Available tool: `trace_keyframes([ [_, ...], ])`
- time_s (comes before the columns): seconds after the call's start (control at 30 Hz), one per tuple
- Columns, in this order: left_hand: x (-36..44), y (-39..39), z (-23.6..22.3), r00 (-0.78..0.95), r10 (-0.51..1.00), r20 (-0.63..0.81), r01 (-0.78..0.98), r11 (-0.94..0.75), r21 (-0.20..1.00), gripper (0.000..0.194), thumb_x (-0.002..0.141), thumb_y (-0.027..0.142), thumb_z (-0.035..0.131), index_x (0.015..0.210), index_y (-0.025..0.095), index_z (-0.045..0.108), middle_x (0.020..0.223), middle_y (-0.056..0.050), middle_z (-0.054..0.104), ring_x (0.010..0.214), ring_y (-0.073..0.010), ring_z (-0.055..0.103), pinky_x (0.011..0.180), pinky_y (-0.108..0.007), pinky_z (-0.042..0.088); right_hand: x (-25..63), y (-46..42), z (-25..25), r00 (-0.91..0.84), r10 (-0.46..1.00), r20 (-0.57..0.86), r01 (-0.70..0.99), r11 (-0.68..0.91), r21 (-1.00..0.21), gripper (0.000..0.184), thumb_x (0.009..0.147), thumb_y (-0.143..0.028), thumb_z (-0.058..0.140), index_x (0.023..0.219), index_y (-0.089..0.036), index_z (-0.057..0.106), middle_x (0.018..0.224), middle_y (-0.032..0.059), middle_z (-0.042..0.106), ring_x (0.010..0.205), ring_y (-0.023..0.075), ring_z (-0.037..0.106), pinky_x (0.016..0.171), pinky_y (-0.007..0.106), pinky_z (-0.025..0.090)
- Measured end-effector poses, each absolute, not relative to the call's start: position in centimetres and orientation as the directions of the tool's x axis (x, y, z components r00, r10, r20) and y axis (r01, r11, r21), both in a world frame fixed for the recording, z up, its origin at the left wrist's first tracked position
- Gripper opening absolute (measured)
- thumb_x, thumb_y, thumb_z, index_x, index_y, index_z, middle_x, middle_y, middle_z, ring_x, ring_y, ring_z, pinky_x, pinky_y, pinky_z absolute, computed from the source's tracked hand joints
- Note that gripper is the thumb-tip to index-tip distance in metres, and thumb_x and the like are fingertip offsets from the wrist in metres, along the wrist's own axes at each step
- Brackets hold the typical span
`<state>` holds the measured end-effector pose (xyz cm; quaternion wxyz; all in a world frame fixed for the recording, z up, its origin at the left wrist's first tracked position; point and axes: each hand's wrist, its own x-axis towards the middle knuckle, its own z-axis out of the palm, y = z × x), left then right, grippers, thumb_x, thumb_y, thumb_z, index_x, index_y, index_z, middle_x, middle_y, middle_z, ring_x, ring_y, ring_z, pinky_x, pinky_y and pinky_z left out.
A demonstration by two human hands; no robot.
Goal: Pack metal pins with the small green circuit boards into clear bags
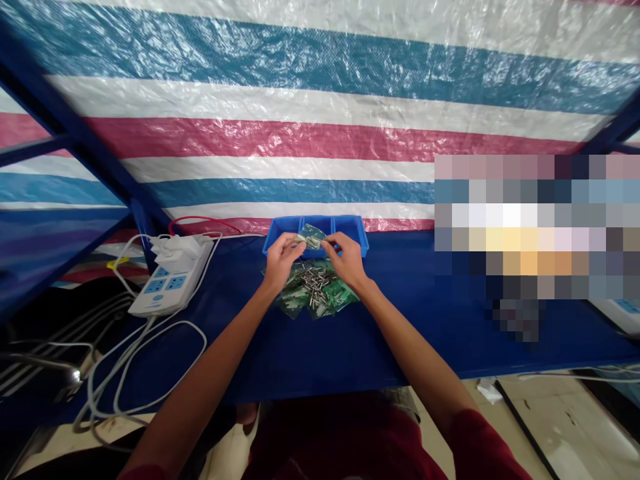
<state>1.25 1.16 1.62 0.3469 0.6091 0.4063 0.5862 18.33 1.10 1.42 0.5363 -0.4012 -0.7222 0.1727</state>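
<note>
Between my two hands is a small clear plastic bag (311, 235) with pale, slim pieces inside. My left hand (283, 259) pinches its left edge, and my right hand (346, 257) pinches the right edge. The bag is held up in front of a blue bin (366, 244) with three compartments, partly covering it. Below my hands lies a pile of loose metal pins (316, 283), on and among greenish plastic bags (343, 295) on the blue table. What the pieces in the held bag are is too small to make out.
On the left of the blue table (310, 360) lies a white power strip (163, 283) with plugs and looped white cables (120, 373). Behind stands a striped plastic sheet (300, 140) on a blue metal frame (95, 143). A blurred-out area covers the right side.
</note>
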Motion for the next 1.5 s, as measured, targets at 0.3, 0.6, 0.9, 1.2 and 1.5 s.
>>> trace_keyframes([
  [0.3, 0.1, 1.6, 2.2, 0.242, 0.895, 0.375, 0.273, -0.434, 0.859, 0.033, 0.076, 0.045, 0.068, 0.061, 0.016, 0.064, 0.055, -0.001, 0.063, 0.053, -0.0144, 0.058, 0.052, -0.025, 0.046, 19.2, 1.2, 0.9, -0.165, 0.783, 0.599, 0.425, 0.605, -0.674, 0.023, 0.093, -0.035, 0.047, 0.089, -0.019, 0.064, 0.084, 0.0048, 0.066, 0.073, 0.0167, 0.059, 0.066, 0.027, 0.044],
  [0.6, 0.3, 1.0, 0.4, 0.047, 0.851, 0.523, 0.367, -0.501, 0.783, 0.035, 0.078, 0.042, 0.067, 0.053, 0.016, 0.066, 0.049, 0.0, 0.062, 0.045, -0.0117, 0.051, 0.046, -0.023, 0.039, 18.1, 0.1, -0.5, -0.051, 0.826, 0.561, 0.37, 0.537, -0.758, 0.038, 0.091, -0.048, 0.05, 0.073, -0.019, 0.066, 0.065, 0.0023, 0.064, 0.06, 0.0159, 0.056, 0.062, 0.028, 0.044],
  [0.9, 0.3, 0.4, 0.9, 0.103, 0.867, 0.488, 0.334, -0.492, 0.804, 0.033, 0.079, 0.04, 0.067, 0.104, 0.019, 0.068, 0.067, -0.001, 0.069, 0.061, -0.0159, 0.064, 0.063, -0.026, 0.051, 18.7, 0.1, -0.3, -0.072, 0.79, 0.609, 0.395, 0.583, -0.71, 0.037, 0.092, -0.048, 0.05, 0.077, -0.019, 0.068, 0.074, 0.0047, 0.067, 0.065, 0.017, 0.059, 0.065, 0.029, 0.046],
  [1.2, 0.5, 0.4, 0.4, 0.022, 0.852, 0.523, 0.287, -0.506, 0.813, 0.023, 0.079, 0.039, 0.067, 0.076, 0.017, 0.069, 0.065, -0.001, 0.066, 0.055, -0.0129, 0.058, 0.055, -0.025, 0.049, 18.8, -0.1, -0.4, -0.137, 0.804, 0.578, 0.364, 0.584, -0.726, 0.03, 0.091, -0.044, 0.054, 0.099, -0.02, 0.069, 0.087, 0.006, 0.067, 0.075, 0.0176, 0.061, 0.067, 0.028, 0.049],
  [1.5, 0.7, 0.3, 0.6, -0.005, 0.766, 0.643, 0.289, -0.615, 0.734, 0.016, 0.077, 0.036, 0.07, 0.075, 0.02, 0.073, 0.099, -0.007, 0.067, 0.089, -0.02, 0.065, 0.081, -0.035, 0.054, 18.4, -0.6, -0.5, -0.009, 0.764, 0.645, 0.317, 0.614, -0.723, 0.026, 0.09, -0.036, 0.052, 0.092, -0.023, 0.074, 0.088, 0.0067, 0.065, 0.072, 0.0167, 0.059, 0.067, 0.031, 0.05],
])
